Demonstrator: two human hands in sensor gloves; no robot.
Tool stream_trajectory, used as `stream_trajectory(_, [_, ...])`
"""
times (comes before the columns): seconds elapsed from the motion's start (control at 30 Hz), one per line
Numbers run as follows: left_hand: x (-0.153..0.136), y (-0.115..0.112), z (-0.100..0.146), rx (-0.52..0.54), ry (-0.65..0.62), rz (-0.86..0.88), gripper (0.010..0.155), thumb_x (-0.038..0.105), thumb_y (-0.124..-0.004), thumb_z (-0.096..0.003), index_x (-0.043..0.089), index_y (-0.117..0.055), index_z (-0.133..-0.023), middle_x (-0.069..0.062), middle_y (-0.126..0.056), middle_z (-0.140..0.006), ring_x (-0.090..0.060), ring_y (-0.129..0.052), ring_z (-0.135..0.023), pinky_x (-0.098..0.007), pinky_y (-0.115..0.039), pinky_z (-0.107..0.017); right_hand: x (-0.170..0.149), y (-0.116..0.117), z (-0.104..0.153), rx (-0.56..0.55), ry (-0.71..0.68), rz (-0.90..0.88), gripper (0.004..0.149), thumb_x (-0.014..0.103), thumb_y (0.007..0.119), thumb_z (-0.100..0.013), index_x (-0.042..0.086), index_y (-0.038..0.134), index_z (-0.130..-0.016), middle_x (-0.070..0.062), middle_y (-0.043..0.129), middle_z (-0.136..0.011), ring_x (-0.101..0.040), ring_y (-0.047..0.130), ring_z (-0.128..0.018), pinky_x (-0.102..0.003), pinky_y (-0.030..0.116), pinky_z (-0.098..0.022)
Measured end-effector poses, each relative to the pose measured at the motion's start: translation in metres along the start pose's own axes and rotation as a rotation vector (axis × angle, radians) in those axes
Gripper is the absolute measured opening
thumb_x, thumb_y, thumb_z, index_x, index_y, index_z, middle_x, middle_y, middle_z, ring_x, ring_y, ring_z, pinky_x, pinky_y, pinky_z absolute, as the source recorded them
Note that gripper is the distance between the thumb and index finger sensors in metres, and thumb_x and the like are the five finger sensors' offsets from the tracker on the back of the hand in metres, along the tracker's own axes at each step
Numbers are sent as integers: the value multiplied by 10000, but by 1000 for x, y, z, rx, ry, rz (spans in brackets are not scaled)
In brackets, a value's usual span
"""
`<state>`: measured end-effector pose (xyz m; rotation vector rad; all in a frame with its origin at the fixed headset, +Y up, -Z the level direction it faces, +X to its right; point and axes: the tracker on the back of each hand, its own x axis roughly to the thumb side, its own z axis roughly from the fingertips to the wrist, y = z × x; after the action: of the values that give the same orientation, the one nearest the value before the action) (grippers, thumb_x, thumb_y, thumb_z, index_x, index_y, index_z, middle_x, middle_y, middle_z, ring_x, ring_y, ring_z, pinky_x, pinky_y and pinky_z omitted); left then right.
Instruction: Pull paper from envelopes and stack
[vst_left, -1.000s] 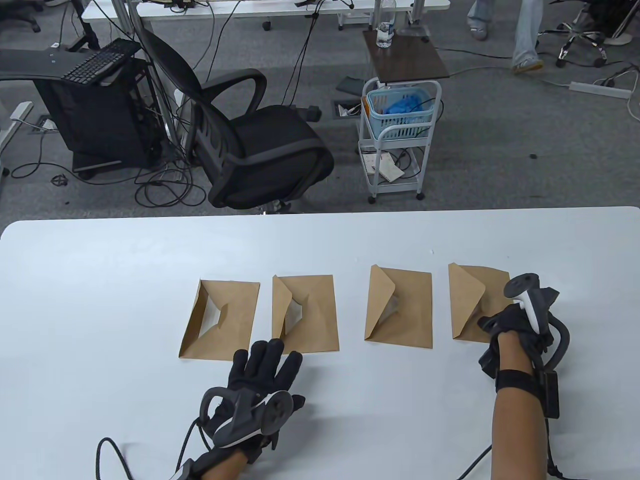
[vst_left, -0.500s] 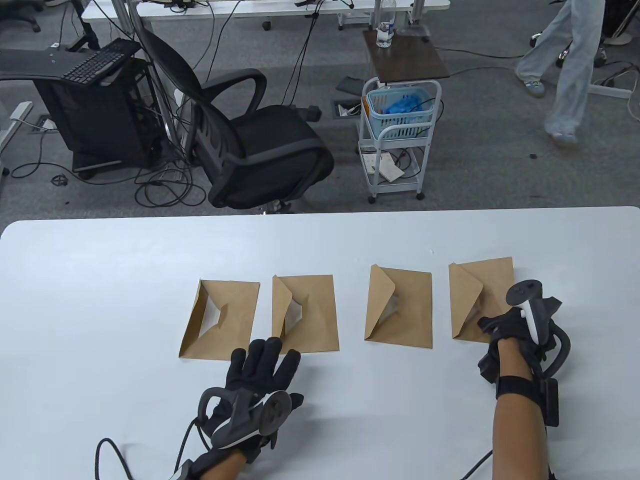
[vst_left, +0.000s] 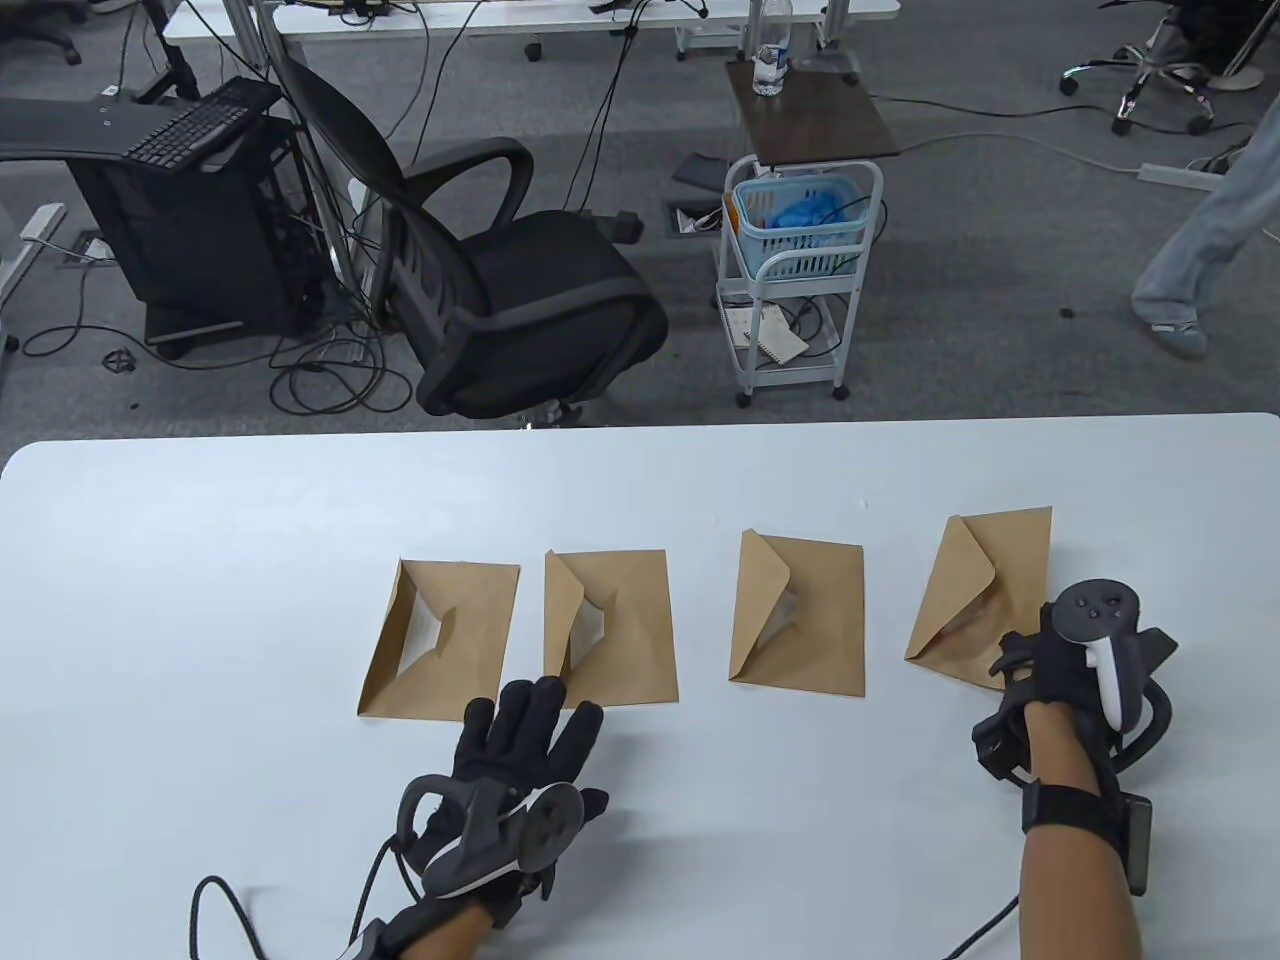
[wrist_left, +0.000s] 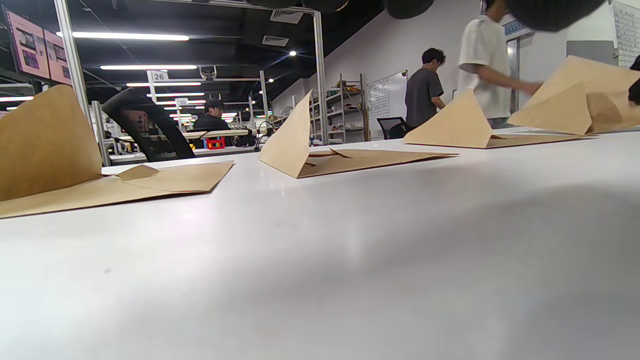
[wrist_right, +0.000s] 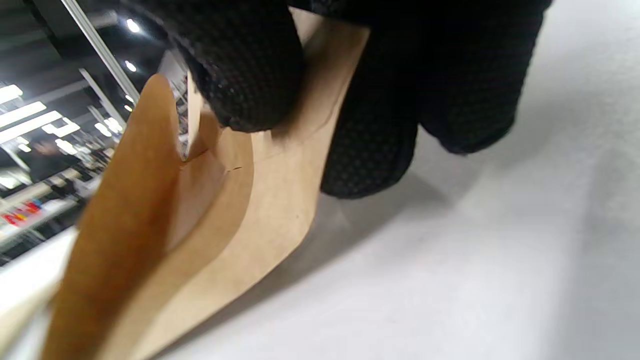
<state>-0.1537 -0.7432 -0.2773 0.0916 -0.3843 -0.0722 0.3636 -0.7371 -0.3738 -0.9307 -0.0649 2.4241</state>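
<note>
4 kraft-brown envelopes lay in a row on the smooth white table (vst_left: 200, 560), each a flat rectangle with its pointed flap raised. White paper (vst_left: 592, 622) showed in the mouth of envelope 2 (vst_left: 612, 628); envelope 1 (vst_left: 440, 640) and envelope 3 (vst_left: 800, 625) sat to either side of it. The right hand (vst_left: 1050, 670), in a black dotted-knit glove, gripped the near right corner of envelope 4 (vst_left: 985, 590), thumb on top and fingers (wrist_right: 375, 150) under the curled edge, lifting that side off the table. The left hand (vst_left: 520, 745) rested flat with fingers spread, its tips just at the near edges of envelopes 1 and 2, holding nothing.

Compared with 0.5 s before, envelope 4 had swung clockwise and slid toward the right edge, and the right hand had shifted right and nearer with it. The left hand and the other 3 envelopes had not moved.

Bare table stretched wide to the left, behind the row and along the near edge between the hands. Envelope 4 stood well apart from envelope 3.
</note>
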Motion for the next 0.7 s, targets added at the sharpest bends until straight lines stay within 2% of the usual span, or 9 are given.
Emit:
stream_trajectory(0.17, [3,2,1,14,-13,-6,757,609,-670,-493,376,-348,-1138,-106,-236,-1210,-417,-292,-1146,-639,-236,-801,-1,-23,31,-16,-152,-153,366,281,859,-468,236,782,-823,-150,957,-761,-141,1132,-355,-375,953,-354])
stream_trajectory(0.37, [4,2,1,22,-17,-3,761,609,-669,-493,378,-336,-1138,-106,-235,-1209,-416,-292,-1146,-637,-238,-802,17,-35,76,112,-341,-335,378,275,826,-484,193,745,-844,-131,977,-711,-154,1142,-357,-383,957,-353])
stream_trajectory(0.5, [5,1,1,34,-16,-1,766,610,-668,-493,379,-324,-1138,-106,-233,-1209,-416,-295,-1146,-638,-239,-802,26,-22,104,261,-461,-409,378,285,792,-502,195,731,-864,-110,985,-701,-160,1139,-371,-387,946,-368])
stream_trajectory(0.7, [4,2,1,51,-22,-6,793,616,-664,-492,378,-266,-1135,-110,-220,-1207,-412,-292,-1147,-638,-239,-802,37,22,146,523,-592,-506,454,281,779,-515,184,724,-955,-109,1003,-692,-178,1132,-376,-402,935,-372])
